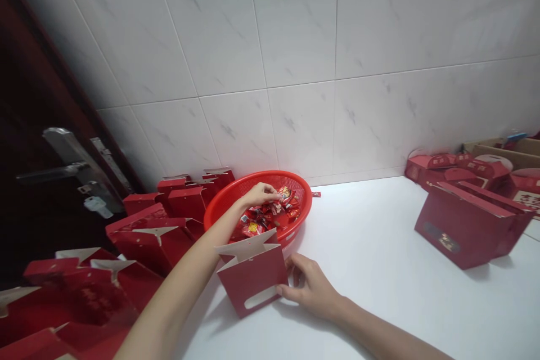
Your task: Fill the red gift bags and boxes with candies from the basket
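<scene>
We pinch the open-topped red paper bag (253, 284) by its side on the white worktop (358, 247) with our right hand (311, 288), while our left hand (262, 195), its grip unclear, sits among glossy red packets (254, 229) in the round red plastic basket (217, 206), whose brushing forearm (198, 270) could topple the bag.

This looks like a home. Marbled wall tiles (299, 17) flank a dark door (25, 95) with keys (98, 206) hanging at its lever handle (53, 172).

packets (253, 229): in basket (221, 202) | box (255, 282): before basket | other boxes (145, 244): left, right
</scene>
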`<move>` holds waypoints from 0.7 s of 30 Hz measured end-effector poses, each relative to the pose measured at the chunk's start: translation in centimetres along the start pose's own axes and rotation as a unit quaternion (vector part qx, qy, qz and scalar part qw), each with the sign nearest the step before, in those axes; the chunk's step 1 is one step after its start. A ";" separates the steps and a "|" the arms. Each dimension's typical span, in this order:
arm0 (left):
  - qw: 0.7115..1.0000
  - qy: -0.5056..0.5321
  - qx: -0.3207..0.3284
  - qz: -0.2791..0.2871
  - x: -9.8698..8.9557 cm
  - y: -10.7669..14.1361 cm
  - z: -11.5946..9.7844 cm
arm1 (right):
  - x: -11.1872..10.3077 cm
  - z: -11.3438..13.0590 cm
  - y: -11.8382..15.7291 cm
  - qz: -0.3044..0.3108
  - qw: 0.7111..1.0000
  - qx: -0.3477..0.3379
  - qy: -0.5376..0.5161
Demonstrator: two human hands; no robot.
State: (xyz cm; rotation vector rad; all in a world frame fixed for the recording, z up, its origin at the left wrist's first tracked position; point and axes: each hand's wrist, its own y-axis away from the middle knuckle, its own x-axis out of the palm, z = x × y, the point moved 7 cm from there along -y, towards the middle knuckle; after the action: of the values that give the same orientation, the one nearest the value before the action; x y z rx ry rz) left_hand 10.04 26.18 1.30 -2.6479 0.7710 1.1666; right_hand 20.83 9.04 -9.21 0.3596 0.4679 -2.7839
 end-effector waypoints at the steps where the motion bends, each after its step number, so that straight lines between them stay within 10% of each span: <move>1: 1.000 0.006 -0.005 -0.017 -0.4 0.0 0.0 | 0.0 0.0 0.0 0.000 1.000 0.003 0.002; 13: 0.990 0.111 -0.043 -0.074 -1.8 -0.9 2.4 | -0.3 0.4 0.3 0.001 0.999 -0.022 -0.049; 21: 0.974 0.182 0.024 -0.134 -2.5 -1.6 1.5 | -7.6 5.6 -2.6 -0.289 0.949 -0.094 -0.079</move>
State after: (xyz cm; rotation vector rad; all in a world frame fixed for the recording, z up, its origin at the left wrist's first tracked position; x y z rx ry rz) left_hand 8.45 29.05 1.93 -2.8468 0.4567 0.5979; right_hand 25.95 11.33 -1.16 -0.0620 0.9169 -3.2446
